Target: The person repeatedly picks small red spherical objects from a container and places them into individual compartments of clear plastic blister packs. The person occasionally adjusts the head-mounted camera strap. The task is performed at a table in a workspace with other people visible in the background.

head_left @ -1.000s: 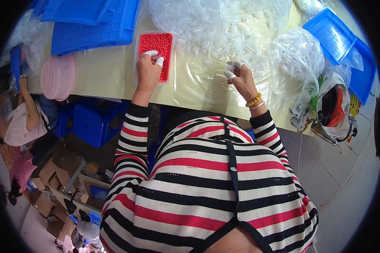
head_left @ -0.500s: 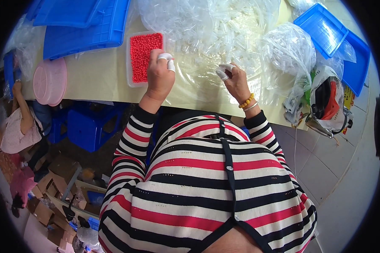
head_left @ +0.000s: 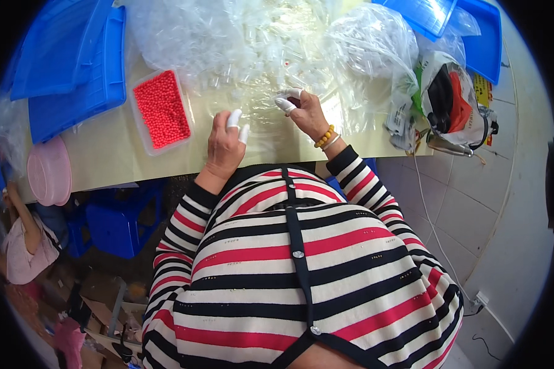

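Note:
My left hand (head_left: 226, 144) is over the near part of the table, right of a clear plastic box (head_left: 186, 136) of small red beads (head_left: 161, 109). White finger covers are on its thumb and forefinger, whose tips stand a little apart with nothing visible between them. My right hand (head_left: 309, 117), with similar white covers, is close to the near edge of a heap of small clear plastic pieces (head_left: 258, 61). Its thumb and forefinger come together in a pinch. Whatever they hold is too small to make out. A single red bead (head_left: 286, 63) shows among the clear pieces.
Blue trays (head_left: 74, 86) and a pink basket (head_left: 49, 171) are at the left. Toward the right lie a filled clear bag (head_left: 375, 46), an open bag (head_left: 452, 101) with dark and red items, and more blue trays (head_left: 483, 46). Another person (head_left: 28, 243) sits far left.
My left hand has left the bead box and come nearer the table's front edge. The right hand still pinches near the clear pieces. The whole view has shifted and turned slightly.

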A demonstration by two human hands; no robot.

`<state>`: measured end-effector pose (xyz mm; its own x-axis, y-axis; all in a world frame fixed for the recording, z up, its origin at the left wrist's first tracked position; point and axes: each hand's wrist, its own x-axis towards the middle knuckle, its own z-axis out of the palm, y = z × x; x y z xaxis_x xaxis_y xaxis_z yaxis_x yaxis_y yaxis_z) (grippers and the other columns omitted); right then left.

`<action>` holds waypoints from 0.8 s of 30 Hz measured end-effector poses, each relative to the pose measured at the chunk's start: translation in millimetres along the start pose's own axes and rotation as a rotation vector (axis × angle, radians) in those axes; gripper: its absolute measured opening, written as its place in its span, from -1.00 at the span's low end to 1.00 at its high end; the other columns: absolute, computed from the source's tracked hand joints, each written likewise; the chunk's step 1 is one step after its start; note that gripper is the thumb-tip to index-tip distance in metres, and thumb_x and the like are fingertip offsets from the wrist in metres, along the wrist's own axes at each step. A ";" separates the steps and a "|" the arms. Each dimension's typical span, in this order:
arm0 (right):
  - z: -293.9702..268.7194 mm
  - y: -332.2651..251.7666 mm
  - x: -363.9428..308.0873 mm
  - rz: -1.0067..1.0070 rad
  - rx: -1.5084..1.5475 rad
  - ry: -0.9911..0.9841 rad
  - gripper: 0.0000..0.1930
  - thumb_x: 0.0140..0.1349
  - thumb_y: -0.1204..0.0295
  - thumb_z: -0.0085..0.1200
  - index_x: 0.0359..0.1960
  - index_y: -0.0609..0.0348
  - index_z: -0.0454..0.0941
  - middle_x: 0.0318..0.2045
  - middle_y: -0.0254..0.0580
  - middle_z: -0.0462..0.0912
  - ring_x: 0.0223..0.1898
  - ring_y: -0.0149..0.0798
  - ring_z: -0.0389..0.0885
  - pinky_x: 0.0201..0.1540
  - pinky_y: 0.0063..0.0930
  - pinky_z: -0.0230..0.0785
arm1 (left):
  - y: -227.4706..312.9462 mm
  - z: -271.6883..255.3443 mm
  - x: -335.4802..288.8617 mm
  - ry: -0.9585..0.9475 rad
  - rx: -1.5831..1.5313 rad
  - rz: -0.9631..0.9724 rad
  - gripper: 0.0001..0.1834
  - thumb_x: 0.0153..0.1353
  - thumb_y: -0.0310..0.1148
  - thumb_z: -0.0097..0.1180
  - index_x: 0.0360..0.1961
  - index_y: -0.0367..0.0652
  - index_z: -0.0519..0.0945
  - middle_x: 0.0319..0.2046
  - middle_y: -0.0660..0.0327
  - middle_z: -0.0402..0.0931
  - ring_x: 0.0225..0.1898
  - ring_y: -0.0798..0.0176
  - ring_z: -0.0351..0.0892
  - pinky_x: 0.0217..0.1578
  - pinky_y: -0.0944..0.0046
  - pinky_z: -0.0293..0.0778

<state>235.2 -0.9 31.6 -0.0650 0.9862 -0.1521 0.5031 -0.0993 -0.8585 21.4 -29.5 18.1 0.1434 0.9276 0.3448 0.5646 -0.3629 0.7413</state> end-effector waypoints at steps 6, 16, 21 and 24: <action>-27.4 28.1 -33.2 0.218 0.227 0.079 -0.78 0.16 0.39 0.18 -0.23 0.29 0.61 -0.48 -0.16 0.67 -0.57 -0.35 0.55 -0.43 -0.51 0.43 | -17.8 5.7 -14.8 -0.208 0.217 0.090 -0.71 -0.02 -0.59 0.07 -0.21 -0.46 0.50 -0.20 -0.04 0.39 -0.13 -0.09 0.39 -0.09 0.11 0.38; -50.3 48.9 -20.9 0.119 -0.123 0.084 -0.72 0.08 0.30 0.18 -0.40 0.36 0.63 -0.58 0.06 0.61 -0.57 -0.15 0.58 -0.44 -0.42 0.41 | -15.9 7.2 6.5 -0.015 0.186 0.060 -0.80 0.07 -0.61 0.09 -0.22 -0.40 0.55 -0.19 -0.05 0.45 -0.23 -0.09 0.51 -0.22 0.13 0.46; -37.5 42.8 -23.6 0.107 -0.107 0.083 -0.73 0.07 0.31 0.18 -0.41 0.35 0.63 -0.60 0.03 0.60 -0.58 -0.14 0.56 -0.44 -0.39 0.40 | -24.7 2.3 -3.5 -0.068 0.228 -0.080 -0.75 0.07 -0.61 0.06 -0.18 -0.45 0.52 -0.17 -0.09 0.42 -0.18 -0.12 0.47 -0.18 0.09 0.45; -32.2 40.2 -24.5 0.061 -0.117 0.033 -0.73 0.07 0.30 0.18 -0.41 0.35 0.62 -0.61 0.03 0.58 -0.58 -0.12 0.55 -0.45 -0.38 0.39 | -25.3 1.7 -5.9 -0.062 0.189 -0.122 -0.73 0.06 -0.59 0.09 -0.17 -0.45 0.51 -0.16 -0.10 0.41 -0.16 -0.13 0.46 -0.17 0.08 0.44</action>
<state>284.7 -24.8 16.7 -0.0040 0.9829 -0.1842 0.6024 -0.1447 -0.7850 7.6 -25.7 -3.7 0.1107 0.9694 0.2190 0.7221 -0.2298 0.6525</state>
